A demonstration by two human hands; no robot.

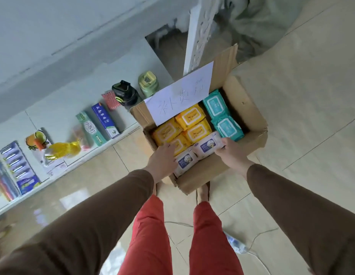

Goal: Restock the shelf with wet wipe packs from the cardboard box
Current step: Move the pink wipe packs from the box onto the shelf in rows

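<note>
White baby-wipe packs lie under both my hands, at the near edge of the cardboard box (250,124). My right hand (231,150) grips the right-hand white pack (207,144); my left hand (162,158) rests flat across the left-hand white pack (185,160). I judge this the picking step; next I must lift them and carry them left of my left hand to the shelf (77,159).

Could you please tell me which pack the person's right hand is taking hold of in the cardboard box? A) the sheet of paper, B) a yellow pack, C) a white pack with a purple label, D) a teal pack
C: the right hand has its grip on the end of a white pack with a purple label at the near edge of the cardboard box.
</note>
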